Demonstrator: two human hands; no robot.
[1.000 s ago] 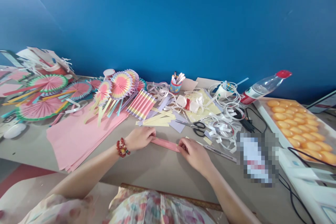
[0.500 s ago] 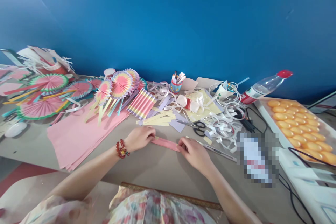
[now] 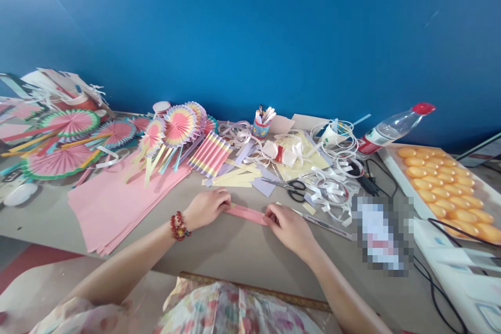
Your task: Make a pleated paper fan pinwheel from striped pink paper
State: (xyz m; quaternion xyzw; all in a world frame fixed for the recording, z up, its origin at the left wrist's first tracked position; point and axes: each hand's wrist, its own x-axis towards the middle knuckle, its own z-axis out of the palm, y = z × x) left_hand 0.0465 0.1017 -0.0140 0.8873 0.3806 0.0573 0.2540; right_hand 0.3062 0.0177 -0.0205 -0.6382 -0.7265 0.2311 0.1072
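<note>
A narrow folded pink paper strip [image 3: 246,214] lies on the grey table [image 3: 235,250] in front of me. My left hand [image 3: 207,206], with a red bead bracelet on its wrist, has its fingers curled and pinches the strip's left end. At the strip's right end, my right hand [image 3: 287,225] presses down with its fingers closed on the paper. Both hands rest on the tabletop.
A stack of pink paper sheets [image 3: 117,203] lies to the left, with several pleated paper fans [image 3: 180,125] behind it. Black scissors [image 3: 291,188], yellow strips [image 3: 235,177], white paper curls [image 3: 332,177], a pen cup [image 3: 261,125], a plastic bottle [image 3: 391,128] and an orange tray [image 3: 446,188] stand beyond and right.
</note>
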